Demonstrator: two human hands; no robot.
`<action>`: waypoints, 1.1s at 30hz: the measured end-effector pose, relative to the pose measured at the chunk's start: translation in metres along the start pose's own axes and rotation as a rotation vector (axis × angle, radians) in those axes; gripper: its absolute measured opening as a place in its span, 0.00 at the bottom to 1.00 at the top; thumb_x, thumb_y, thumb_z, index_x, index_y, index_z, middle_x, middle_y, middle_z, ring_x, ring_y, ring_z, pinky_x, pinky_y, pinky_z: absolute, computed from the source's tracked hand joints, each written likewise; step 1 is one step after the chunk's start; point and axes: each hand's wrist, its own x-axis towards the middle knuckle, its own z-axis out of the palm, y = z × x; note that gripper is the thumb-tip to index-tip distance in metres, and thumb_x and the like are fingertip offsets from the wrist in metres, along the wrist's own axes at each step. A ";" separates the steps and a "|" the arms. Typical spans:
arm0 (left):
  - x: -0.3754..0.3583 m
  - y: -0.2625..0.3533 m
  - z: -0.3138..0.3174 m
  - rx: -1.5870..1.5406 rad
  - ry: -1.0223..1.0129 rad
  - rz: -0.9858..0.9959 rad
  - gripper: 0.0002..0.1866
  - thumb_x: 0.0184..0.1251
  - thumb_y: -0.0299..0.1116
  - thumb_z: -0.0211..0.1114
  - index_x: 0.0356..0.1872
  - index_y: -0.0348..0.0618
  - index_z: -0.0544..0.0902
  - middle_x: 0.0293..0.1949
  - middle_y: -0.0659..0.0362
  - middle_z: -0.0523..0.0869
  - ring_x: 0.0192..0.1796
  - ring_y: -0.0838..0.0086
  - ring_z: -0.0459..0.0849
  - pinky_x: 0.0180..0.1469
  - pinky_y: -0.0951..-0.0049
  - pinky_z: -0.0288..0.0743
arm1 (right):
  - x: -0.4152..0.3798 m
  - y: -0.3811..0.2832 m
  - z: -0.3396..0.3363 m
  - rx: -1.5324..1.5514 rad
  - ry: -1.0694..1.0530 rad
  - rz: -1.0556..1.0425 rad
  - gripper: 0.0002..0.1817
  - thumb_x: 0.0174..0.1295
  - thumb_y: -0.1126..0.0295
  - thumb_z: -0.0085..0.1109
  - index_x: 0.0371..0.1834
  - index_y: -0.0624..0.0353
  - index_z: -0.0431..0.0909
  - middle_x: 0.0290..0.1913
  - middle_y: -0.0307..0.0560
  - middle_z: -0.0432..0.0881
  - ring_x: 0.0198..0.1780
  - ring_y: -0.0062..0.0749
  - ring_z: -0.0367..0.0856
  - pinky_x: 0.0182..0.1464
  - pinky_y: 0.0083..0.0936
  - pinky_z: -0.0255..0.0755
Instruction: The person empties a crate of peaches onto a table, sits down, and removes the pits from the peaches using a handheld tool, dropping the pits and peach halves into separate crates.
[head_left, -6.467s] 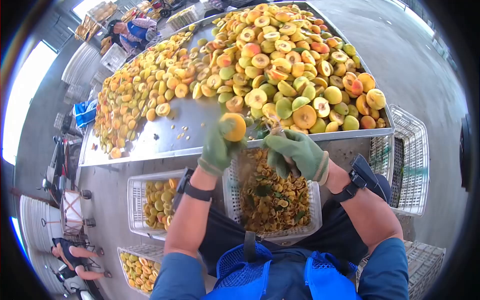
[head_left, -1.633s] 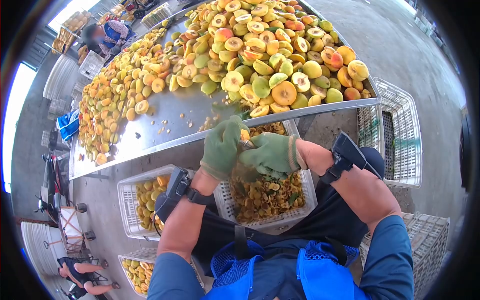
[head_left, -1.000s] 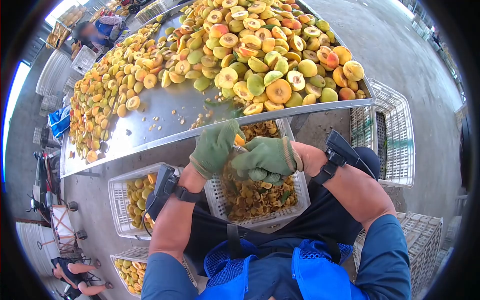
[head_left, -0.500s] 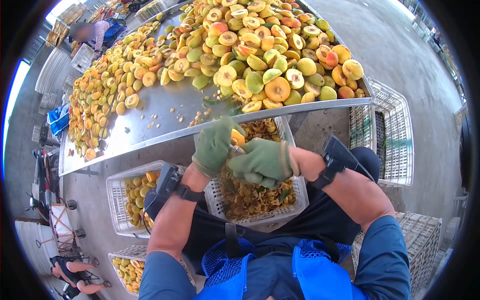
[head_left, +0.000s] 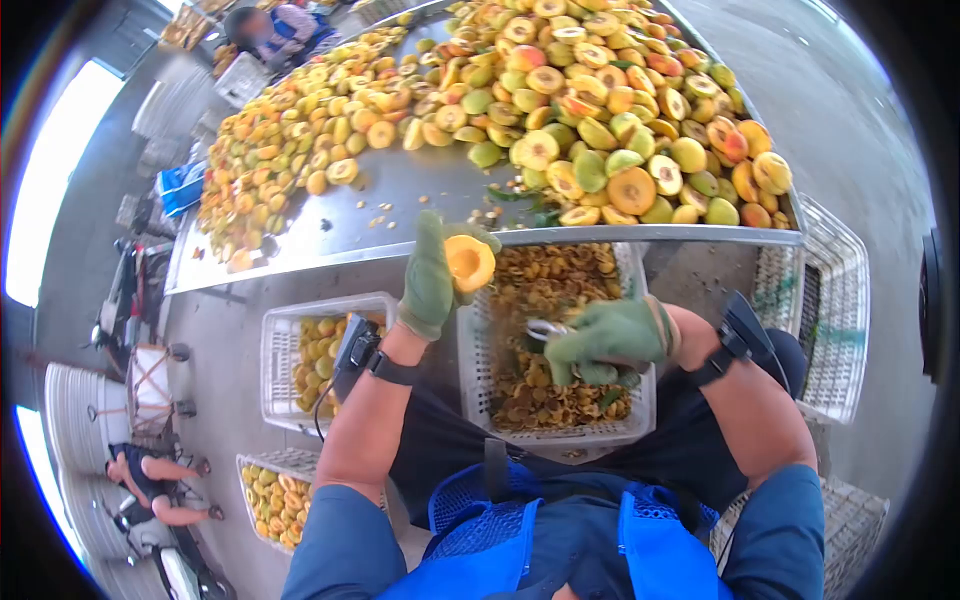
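Observation:
My left hand, in a green glove, is closed around a yellow peach half, its hollowed, pitless cut face turned up. A small metal pitting tool with a loop-like tip sticks out of my gloved right hand, whose fingers wrap its handle. Both hands are apart, the right one over a white plastic crate of peach scraps and pits. Ahead stands a metal table heaped with halved peaches. Blur hides details of the tool's tip.
To the left, a white crate holds peach halves, with another filled crate nearer me. More crates stand at right. One person is beyond the table; another sits at far left. The table's metal edge runs just past my hands.
My hands have separated: the left raised the peach half, now showing its hollow, while the right drew the tool away to the right over the scrap crate. The view has shifted slightly.

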 end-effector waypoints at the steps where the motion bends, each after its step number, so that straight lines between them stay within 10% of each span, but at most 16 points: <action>1: -0.009 0.012 -0.014 0.104 0.061 -0.035 0.38 0.83 0.66 0.40 0.42 0.40 0.87 0.34 0.59 0.89 0.28 0.78 0.84 0.36 0.75 0.81 | -0.001 -0.002 0.004 -0.129 0.039 0.064 0.29 0.71 0.41 0.54 0.42 0.59 0.86 0.21 0.39 0.77 0.21 0.26 0.77 0.26 0.28 0.75; 10: -0.065 0.013 -0.221 1.918 0.297 0.409 0.26 0.77 0.51 0.59 0.53 0.34 0.85 0.41 0.46 0.91 0.42 0.52 0.89 0.48 0.61 0.82 | -0.020 0.003 0.030 -0.787 0.230 0.037 0.24 0.70 0.43 0.55 0.51 0.52 0.82 0.47 0.57 0.88 0.53 0.57 0.86 0.58 0.46 0.75; 12: -0.029 0.046 -0.127 1.205 0.304 0.083 0.24 0.75 0.49 0.63 0.57 0.37 0.85 0.48 0.45 0.90 0.50 0.52 0.89 0.57 0.60 0.80 | -0.012 0.015 0.024 -0.850 0.286 0.018 0.24 0.71 0.45 0.54 0.54 0.53 0.80 0.48 0.57 0.88 0.53 0.57 0.85 0.57 0.46 0.76; 14: 0.016 0.043 -0.062 1.017 0.219 0.238 0.21 0.73 0.44 0.66 0.56 0.38 0.86 0.53 0.44 0.88 0.57 0.51 0.86 0.62 0.60 0.78 | -0.007 0.023 0.016 -0.928 0.361 0.019 0.23 0.71 0.48 0.55 0.56 0.54 0.79 0.48 0.59 0.88 0.53 0.59 0.85 0.56 0.46 0.76; 15: 0.046 0.034 -0.043 1.324 0.121 0.625 0.27 0.75 0.45 0.66 0.63 0.31 0.80 0.55 0.46 0.88 0.49 0.66 0.90 0.53 0.68 0.81 | -0.011 0.020 0.015 -0.884 0.432 0.002 0.22 0.72 0.49 0.55 0.55 0.55 0.79 0.48 0.59 0.87 0.53 0.59 0.85 0.56 0.47 0.76; 21: 0.208 -0.014 0.049 1.440 0.091 0.911 0.34 0.70 0.49 0.67 0.73 0.44 0.74 0.64 0.43 0.83 0.60 0.50 0.86 0.62 0.56 0.78 | -0.021 0.020 0.010 -0.655 0.751 -0.156 0.20 0.72 0.51 0.57 0.53 0.57 0.79 0.46 0.61 0.87 0.50 0.62 0.85 0.52 0.49 0.77; 27: 0.174 0.024 0.075 1.563 -0.180 0.189 0.30 0.67 0.50 0.68 0.67 0.48 0.81 0.58 0.43 0.87 0.59 0.50 0.86 0.65 0.55 0.76 | -0.026 0.024 -0.016 -0.336 0.968 -0.204 0.20 0.73 0.51 0.56 0.51 0.57 0.80 0.48 0.62 0.88 0.53 0.61 0.85 0.56 0.48 0.76; 28: 0.174 0.006 0.049 1.515 -0.132 0.446 0.25 0.70 0.49 0.67 0.59 0.43 0.84 0.50 0.49 0.91 0.50 0.56 0.90 0.53 0.60 0.84 | -0.022 0.026 -0.022 -0.326 1.013 -0.222 0.20 0.73 0.52 0.56 0.52 0.57 0.79 0.43 0.61 0.87 0.50 0.60 0.85 0.52 0.46 0.77; 33: 0.124 0.029 -0.013 0.194 0.200 0.137 0.20 0.74 0.49 0.65 0.54 0.43 0.83 0.42 0.58 0.89 0.29 0.77 0.86 0.23 0.82 0.76 | -0.002 0.020 -0.038 -0.026 1.035 -0.451 0.17 0.74 0.54 0.58 0.48 0.59 0.77 0.29 0.47 0.83 0.30 0.37 0.84 0.32 0.31 0.76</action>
